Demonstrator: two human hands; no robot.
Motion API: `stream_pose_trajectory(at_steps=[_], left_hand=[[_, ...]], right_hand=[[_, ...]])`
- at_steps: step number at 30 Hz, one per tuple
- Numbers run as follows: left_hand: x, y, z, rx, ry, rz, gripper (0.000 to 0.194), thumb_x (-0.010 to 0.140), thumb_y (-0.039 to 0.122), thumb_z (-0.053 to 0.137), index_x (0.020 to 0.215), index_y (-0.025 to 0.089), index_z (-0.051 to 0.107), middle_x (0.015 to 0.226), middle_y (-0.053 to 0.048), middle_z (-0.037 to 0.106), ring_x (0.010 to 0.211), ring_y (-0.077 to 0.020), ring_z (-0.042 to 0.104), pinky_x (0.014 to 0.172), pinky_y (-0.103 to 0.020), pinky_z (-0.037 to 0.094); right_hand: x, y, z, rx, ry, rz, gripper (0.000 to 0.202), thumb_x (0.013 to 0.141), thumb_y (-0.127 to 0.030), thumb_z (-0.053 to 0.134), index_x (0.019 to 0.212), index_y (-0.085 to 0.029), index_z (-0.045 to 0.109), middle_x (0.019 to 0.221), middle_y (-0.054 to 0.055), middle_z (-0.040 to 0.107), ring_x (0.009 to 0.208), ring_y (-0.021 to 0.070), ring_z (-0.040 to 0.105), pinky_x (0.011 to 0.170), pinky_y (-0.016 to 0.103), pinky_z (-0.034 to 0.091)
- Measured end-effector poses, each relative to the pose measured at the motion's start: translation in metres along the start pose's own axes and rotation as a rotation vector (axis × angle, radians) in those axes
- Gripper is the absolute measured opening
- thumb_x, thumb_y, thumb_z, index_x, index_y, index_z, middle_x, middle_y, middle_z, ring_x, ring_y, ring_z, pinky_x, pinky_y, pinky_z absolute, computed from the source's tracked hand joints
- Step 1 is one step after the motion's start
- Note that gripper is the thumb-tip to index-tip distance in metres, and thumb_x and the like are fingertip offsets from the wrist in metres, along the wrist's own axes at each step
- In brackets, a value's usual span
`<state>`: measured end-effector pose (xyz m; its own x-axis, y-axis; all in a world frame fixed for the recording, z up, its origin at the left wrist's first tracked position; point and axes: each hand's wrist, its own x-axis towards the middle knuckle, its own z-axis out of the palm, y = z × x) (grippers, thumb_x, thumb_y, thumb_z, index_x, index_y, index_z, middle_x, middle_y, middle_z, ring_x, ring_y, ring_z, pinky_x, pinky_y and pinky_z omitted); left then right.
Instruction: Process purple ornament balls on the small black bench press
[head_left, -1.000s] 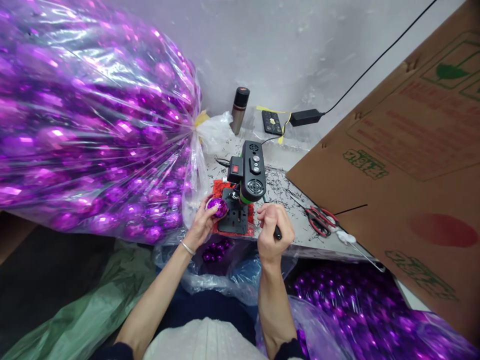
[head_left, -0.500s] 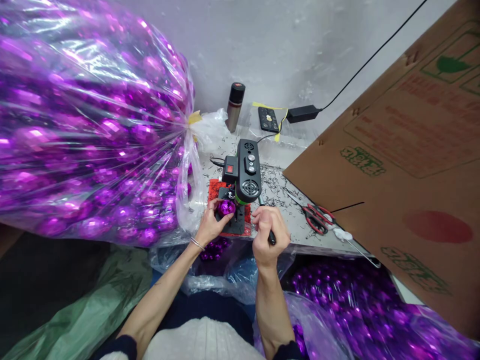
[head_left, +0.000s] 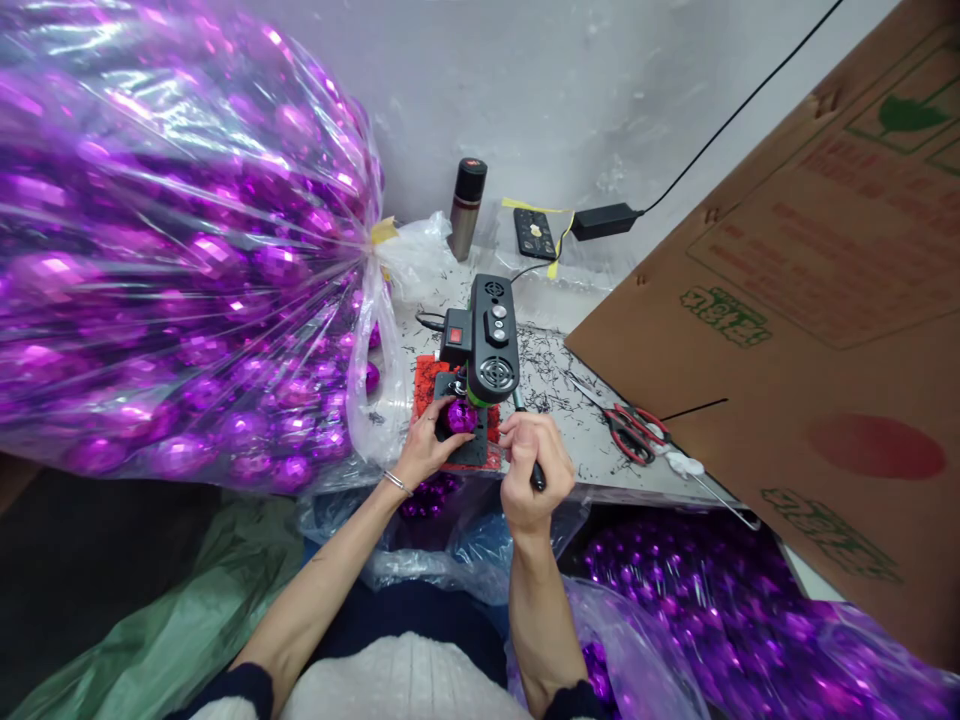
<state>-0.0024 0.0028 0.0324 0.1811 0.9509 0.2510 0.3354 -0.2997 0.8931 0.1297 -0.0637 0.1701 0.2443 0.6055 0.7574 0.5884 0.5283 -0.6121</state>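
A shiny purple bauble [head_left: 460, 415] sits between the thumb and fingers of my left hand [head_left: 429, 440], just under the front end of a black bench machine [head_left: 495, 340]. The machine stands on a dark base plate [head_left: 471, 452] over a red mat [head_left: 426, 382]. My right hand [head_left: 536, 465] is wrapped round the lever handle [head_left: 538, 478] at the machine's right side; its black tip pokes out below my fist. Whether the bauble touches the machine's underside is hidden from above.
A big clear bag of purple baubles [head_left: 187, 270] fills the left. Black bits litter the tabletop [head_left: 551, 385]. Red-handled scissors [head_left: 634, 435] lie by a large carton [head_left: 787, 350]. Behind stand a flask [head_left: 466, 215], a phone [head_left: 534, 233] and a power adapter [head_left: 604, 221]. More baubles [head_left: 690, 580] lie below right.
The bauble has shifted slightly right, under the machine's front end, and my left fingers have opened a little round it. My right hand stays on the lever.
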Motion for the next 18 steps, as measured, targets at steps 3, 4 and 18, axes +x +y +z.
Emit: stream_pose_trajectory(at_steps=[3, 4, 18], left_hand=[[-0.0013, -0.0005, -0.0039, 0.003, -0.029, 0.023, 0.065, 0.082, 0.043, 0.085, 0.137, 0.021, 0.057, 0.133, -0.013, 0.072, 0.124, -0.0305, 0.070, 0.107, -0.046, 0.055], [-0.0019, -0.0005, -0.0045, 0.013, -0.041, 0.033, 0.065, 0.083, 0.043, 0.084, 0.137, 0.021, 0.057, 0.133, -0.013, 0.071, 0.124, -0.0307, 0.070, 0.107, -0.046, 0.055], [-0.0012, -0.0064, 0.0024, 0.117, -0.051, 0.114, 0.063, 0.088, 0.047, 0.079, 0.140, 0.022, 0.055, 0.136, -0.013, 0.070, 0.129, -0.0318, 0.067, 0.112, -0.051, 0.054]], right_hand=[[-0.0008, 0.0009, 0.0001, 0.004, 0.002, 0.000, 0.028, 0.100, -0.012, 0.047, 0.077, -0.022, 0.058, 0.075, 0.000, 0.064, 0.072, 0.0134, 0.063, 0.062, 0.028, 0.045], [-0.0008, 0.0012, 0.0002, 0.003, 0.003, -0.001, 0.028, 0.100, -0.011, 0.047, 0.077, -0.021, 0.058, 0.076, 0.000, 0.065, 0.072, 0.0135, 0.063, 0.063, 0.028, 0.046], [-0.0011, 0.0027, -0.0005, -0.001, 0.006, -0.004, 0.028, 0.100, -0.012, 0.049, 0.076, -0.021, 0.060, 0.074, 0.000, 0.065, 0.071, 0.0139, 0.064, 0.060, 0.028, 0.045]])
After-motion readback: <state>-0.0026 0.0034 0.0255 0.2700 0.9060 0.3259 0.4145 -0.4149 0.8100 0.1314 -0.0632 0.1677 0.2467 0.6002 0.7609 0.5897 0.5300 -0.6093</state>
